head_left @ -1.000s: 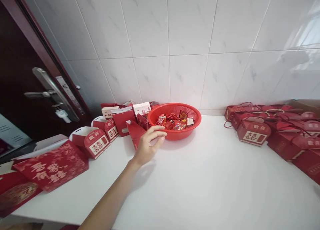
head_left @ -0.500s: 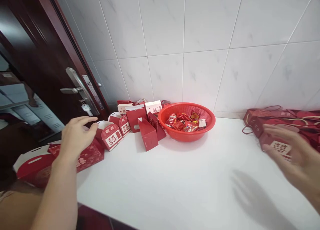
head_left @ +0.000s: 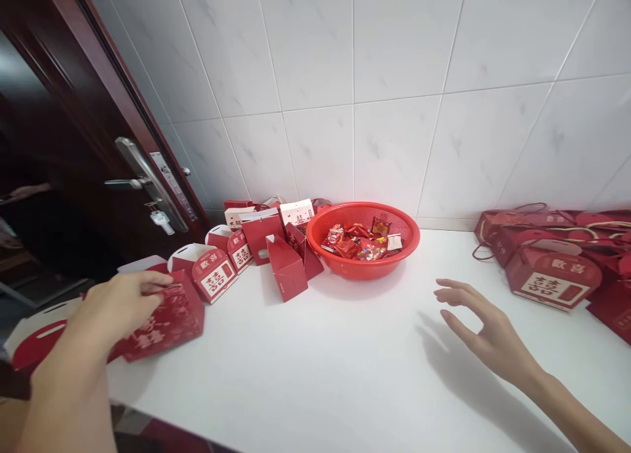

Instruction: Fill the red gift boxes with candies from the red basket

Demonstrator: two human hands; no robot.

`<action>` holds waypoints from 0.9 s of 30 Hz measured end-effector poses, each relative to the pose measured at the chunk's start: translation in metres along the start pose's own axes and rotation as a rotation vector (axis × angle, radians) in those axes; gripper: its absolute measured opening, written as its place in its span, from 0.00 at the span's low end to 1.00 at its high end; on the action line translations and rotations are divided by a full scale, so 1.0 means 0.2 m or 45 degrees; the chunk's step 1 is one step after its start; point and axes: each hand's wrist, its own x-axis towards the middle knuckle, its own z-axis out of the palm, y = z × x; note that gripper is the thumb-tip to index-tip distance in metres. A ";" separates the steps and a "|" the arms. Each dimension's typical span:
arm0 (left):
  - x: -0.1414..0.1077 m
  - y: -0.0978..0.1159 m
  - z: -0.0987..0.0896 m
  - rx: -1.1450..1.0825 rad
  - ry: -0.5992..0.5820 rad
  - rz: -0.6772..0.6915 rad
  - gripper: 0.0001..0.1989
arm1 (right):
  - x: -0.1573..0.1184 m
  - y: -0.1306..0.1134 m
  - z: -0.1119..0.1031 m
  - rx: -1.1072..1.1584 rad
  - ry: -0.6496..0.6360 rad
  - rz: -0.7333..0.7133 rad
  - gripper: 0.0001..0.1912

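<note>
At the left of the table, my left hand (head_left: 121, 308) is closed on the top edge of a dark red patterned gift box (head_left: 170, 321). Its thumb and fingers pinch the cardboard, and the hand hides part of the box. My right hand (head_left: 486, 334) hovers over the white table with its fingers apart and nothing in them. A small red candy box (head_left: 215, 275) with white character panels stands just beyond my left hand. In the middle, a red plastic basket (head_left: 365, 269) holds several wrapped candies (head_left: 362, 239).
Several red and white boxes (head_left: 286, 269) cluster left of the basket. Along the right, a candy box (head_left: 552, 275) and other red boxes with cords sit against the tiled wall (head_left: 394, 150). A dark wooden door (head_left: 73, 111) stands at the left; the white table's (head_left: 320, 374) front edge runs below.
My left hand has come down and taken hold of the patterned gift box. My right hand has moved left, away from the boxes on the right. The view has shifted slightly.
</note>
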 end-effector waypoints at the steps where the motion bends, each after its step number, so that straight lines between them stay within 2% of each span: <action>1: -0.03 0.03 -0.03 0.046 -0.099 -0.074 0.06 | 0.00 0.00 0.01 0.016 -0.005 0.003 0.10; 3: -0.09 0.09 -0.08 0.011 -0.194 -0.120 0.07 | 0.00 0.01 0.02 0.051 -0.020 0.003 0.10; 4: -0.13 0.12 -0.11 -0.095 -0.214 -0.059 0.09 | -0.01 0.01 0.03 0.070 -0.027 0.004 0.10; 7: -0.23 0.24 -0.14 -0.513 -0.320 0.244 0.21 | 0.00 -0.01 0.05 0.131 -0.064 0.024 0.11; 9: -0.28 0.35 -0.12 -0.658 -0.386 0.428 0.23 | 0.01 -0.04 0.06 0.178 -0.089 0.037 0.11; 12: -0.33 0.55 -0.04 -0.724 -0.406 0.704 0.17 | 0.04 -0.10 0.08 0.253 -0.122 0.043 0.11; 15: -0.40 0.75 0.10 -0.781 -0.459 0.961 0.12 | 0.11 -0.19 0.09 0.346 -0.129 0.027 0.12; 18: -0.52 0.89 0.23 -0.794 -0.524 1.226 0.11 | 0.20 -0.27 0.10 0.477 -0.120 0.043 0.15; 22: -0.66 0.97 0.36 -0.770 -0.597 1.499 0.16 | 0.33 -0.33 0.12 0.652 -0.093 0.065 0.17; 27: -0.70 0.97 0.43 -0.784 -0.585 1.560 0.18 | 0.42 -0.32 0.18 0.731 -0.165 0.040 0.13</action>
